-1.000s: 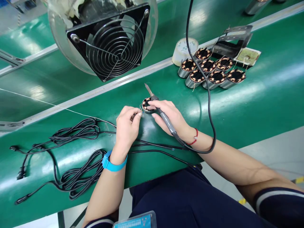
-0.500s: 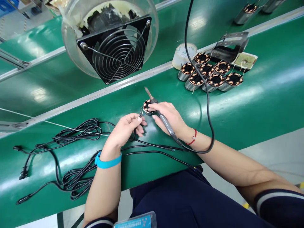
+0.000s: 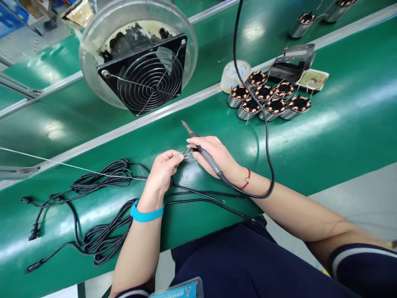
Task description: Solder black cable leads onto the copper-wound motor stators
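Observation:
My left hand (image 3: 163, 170) is closed in a pinch on thin wire ends at its fingertips, and a black cable (image 3: 189, 189) passes beneath it. Held in my right hand (image 3: 220, 154) is a soldering iron (image 3: 211, 160), its bare tip (image 3: 185, 125) pointing up and away over the green bench. The fingers of that same hand also curl round a small wound motor stator (image 3: 194, 153), mostly covered by them. Thin wires span the short gap between the two hands. A thin pale wire (image 3: 62, 162) comes from the left and meets my left hand.
Coiled black cables (image 3: 102, 178) with plugs lie at the left. A fan with a round wire guard (image 3: 155, 89) stands behind my hands. At the back right are several metal-cased stators (image 3: 276, 106), a tape roll (image 3: 235, 76) and a sponge tray (image 3: 313, 79). The iron's cord (image 3: 268, 153) loops over my right forearm.
The stator, whose copper windings showed earlier, is now turned and mostly hidden under my right fingers. My left fingers have closed more tightly on the wire ends. The whole view has shifted slightly.

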`<state>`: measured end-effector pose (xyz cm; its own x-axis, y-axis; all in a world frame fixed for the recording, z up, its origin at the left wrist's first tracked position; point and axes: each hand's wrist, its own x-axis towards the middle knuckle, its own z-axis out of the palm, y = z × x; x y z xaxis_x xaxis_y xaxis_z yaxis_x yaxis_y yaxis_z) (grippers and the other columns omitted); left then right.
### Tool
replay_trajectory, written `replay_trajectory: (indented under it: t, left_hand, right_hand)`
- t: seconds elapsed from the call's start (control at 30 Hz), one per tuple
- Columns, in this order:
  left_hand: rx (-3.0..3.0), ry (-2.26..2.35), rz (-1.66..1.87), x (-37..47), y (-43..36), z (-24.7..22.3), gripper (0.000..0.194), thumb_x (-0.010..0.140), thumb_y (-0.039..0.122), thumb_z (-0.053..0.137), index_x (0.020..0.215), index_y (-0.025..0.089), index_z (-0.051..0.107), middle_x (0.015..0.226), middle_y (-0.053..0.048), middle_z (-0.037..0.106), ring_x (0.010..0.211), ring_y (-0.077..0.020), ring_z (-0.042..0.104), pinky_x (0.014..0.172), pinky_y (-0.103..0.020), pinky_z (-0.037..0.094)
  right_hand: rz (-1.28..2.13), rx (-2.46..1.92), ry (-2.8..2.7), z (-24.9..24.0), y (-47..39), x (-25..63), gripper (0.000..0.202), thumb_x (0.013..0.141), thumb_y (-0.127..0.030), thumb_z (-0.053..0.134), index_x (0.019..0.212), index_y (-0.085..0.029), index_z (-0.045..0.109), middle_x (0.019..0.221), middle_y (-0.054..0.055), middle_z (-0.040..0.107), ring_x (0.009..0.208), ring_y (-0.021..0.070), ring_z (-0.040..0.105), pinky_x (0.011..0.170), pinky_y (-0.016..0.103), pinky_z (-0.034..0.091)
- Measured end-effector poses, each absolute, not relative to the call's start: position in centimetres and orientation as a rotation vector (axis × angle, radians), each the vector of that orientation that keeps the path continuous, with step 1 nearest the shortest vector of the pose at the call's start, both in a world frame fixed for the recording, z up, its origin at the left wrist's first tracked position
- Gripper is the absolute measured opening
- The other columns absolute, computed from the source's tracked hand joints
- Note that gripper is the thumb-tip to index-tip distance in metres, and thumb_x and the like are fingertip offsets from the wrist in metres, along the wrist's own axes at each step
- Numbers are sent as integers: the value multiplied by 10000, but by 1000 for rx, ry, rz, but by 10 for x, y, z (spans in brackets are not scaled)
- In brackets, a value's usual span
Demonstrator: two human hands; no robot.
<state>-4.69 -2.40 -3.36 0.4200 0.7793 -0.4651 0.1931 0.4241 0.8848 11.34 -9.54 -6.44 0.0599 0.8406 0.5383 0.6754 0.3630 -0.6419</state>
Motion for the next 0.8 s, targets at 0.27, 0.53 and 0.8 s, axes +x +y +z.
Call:
replay_trajectory:
  t: [0.27, 0.53, 0.8]
  left_hand:
    - [1156, 1149, 459, -33, -31, -36, 304, 517, 367, 800, 664, 129, 680, 460, 61, 455, 451, -39, 297, 464, -201, 220]
    - [1205, 1056, 307, -42, -28, -34, 330, 666, 461, 723, 682, 141, 644, 479, 67, 354, 441, -42, 233, 432, -202, 122]
    - [1270, 1070, 269, -44, -26, -27, 241, 593, 356, 748, 633, 135, 660, 510, 44, 480, 467, -47, 307, 470, -205, 208]
  right_hand:
    - [223, -1398, -1630, -65, -98, 117, 265, 913, -167, 471, 1171, -188, 529, 903, 15, 718, 836, 192, 618, 832, 363, 429]
    - [258, -1353, -1648, -59, -103, 122, 387, 837, -113, 458, 1217, -176, 496, 1021, 48, 708, 939, 202, 617, 862, 375, 445]
    - [272, -1368, -1664, -55, -104, 125, 400, 823, -115, 445, 1212, -185, 500, 1033, 46, 707, 955, 204, 616, 861, 376, 448]
